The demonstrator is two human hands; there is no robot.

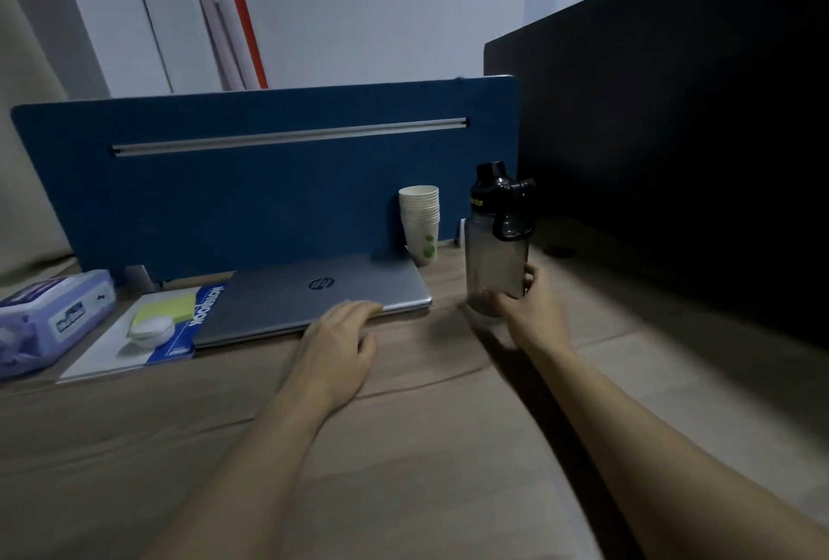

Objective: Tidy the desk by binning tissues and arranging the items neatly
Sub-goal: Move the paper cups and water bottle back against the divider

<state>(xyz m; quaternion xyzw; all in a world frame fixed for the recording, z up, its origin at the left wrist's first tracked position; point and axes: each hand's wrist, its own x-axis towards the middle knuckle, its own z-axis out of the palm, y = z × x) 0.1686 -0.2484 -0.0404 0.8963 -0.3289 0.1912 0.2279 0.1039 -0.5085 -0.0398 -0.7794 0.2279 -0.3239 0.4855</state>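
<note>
A smoky clear water bottle [495, 245] with a black lid stands upright at the right of the wooden desk [403, 447], and my right hand [536, 312] grips its lower part. A closed silver laptop [314, 297] lies against the blue divider. My left hand [338, 342] rests on the laptop's front edge, fingers spread over the lid. A stack of paper cups [421, 225] stands behind the laptop's right corner. At the left lie a blue notebook [197, 321], a yellow sticky-note pad [167, 307], a small white round case [151, 330] and a purple wet-wipes pack [49, 317].
The blue divider panel [251, 182] with a metal rail closes off the back of the desk. A tall black partition [673, 155] walls the right side. Pink and orange rolled tubes [229, 25] lean on the wall behind the divider.
</note>
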